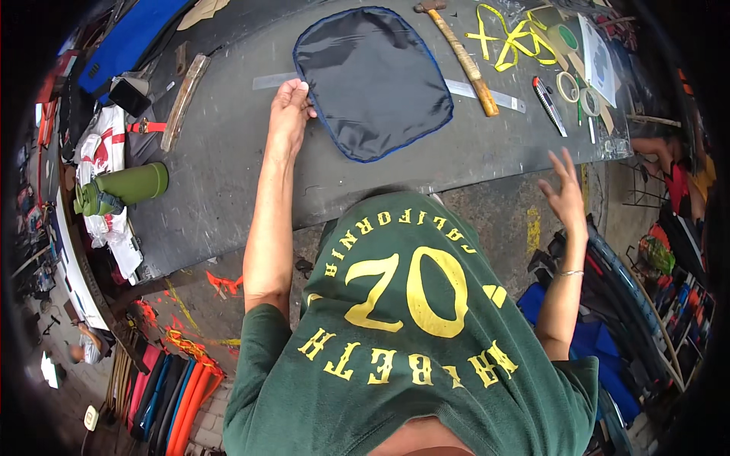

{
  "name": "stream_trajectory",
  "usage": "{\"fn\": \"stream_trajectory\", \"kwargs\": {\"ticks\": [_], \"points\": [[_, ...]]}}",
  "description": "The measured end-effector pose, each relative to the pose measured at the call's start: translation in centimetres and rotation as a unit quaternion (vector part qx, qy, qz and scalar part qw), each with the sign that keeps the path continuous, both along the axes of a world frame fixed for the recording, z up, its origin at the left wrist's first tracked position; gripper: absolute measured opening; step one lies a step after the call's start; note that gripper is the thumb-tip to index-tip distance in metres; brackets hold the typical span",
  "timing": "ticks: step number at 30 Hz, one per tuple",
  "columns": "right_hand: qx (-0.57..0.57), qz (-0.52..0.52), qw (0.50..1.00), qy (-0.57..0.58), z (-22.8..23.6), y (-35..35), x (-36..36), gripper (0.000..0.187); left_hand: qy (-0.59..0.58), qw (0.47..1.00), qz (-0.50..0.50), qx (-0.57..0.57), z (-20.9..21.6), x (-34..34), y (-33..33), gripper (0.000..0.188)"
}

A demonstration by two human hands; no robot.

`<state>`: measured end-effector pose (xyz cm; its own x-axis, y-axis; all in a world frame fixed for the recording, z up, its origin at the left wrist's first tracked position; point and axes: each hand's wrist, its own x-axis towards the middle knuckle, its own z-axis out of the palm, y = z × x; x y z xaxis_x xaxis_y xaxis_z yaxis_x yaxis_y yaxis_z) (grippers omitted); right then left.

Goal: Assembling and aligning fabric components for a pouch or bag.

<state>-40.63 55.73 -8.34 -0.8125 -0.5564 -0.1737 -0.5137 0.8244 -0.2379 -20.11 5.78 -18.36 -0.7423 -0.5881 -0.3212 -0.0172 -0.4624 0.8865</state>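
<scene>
A black fabric panel (372,83) with rounded corners and a blue edge lies on the dark worktable (220,175). My left hand (290,108) is closed on the panel's left edge, thumb and fingers pinching it. Under the panel runs a metal ruler (490,96), its two ends showing on either side. My right hand (565,196) is raised off the table's front edge at the right, fingers apart and nothing in it. Nearest to that hand on the table is a red and black utility knife (549,106).
A wooden-handled hammer (465,62) crosses the ruler. Beyond it are a yellow tape measure (513,42) and tape rolls (567,87). At left lie a green bottle (133,184), a wooden stick (185,102) and a red-strapped watch (146,127). Fabric rolls (179,403) stand below.
</scene>
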Motion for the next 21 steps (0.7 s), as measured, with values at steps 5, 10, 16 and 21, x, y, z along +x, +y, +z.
{"fn": "stream_trajectory", "kwargs": {"ticks": [5, 10, 16, 21], "points": [[-0.180, 0.133, 0.969, -0.105, -2.1, -11.4, 5.5, 0.048, -0.020, 0.999, 0.022, 0.029, 0.9, -1.0, 1.4, 0.017], [-0.275, 0.216, 0.933, -0.083, -8.0, -18.9, 9.4, 0.048, -0.132, 0.990, -0.037, -0.021, 2.6, 0.0, 4.1, 0.060], [-0.259, 0.246, 0.934, -0.034, -10.8, -20.7, 9.7, 0.041, -0.281, 0.942, -0.178, -0.030, 1.5, 2.5, 9.1, 0.040], [-0.283, 0.242, 0.928, 0.031, -9.1, -20.9, 10.2, 0.026, -0.232, 0.965, -0.113, -0.057, -1.0, 2.1, 10.8, 0.025]]}}
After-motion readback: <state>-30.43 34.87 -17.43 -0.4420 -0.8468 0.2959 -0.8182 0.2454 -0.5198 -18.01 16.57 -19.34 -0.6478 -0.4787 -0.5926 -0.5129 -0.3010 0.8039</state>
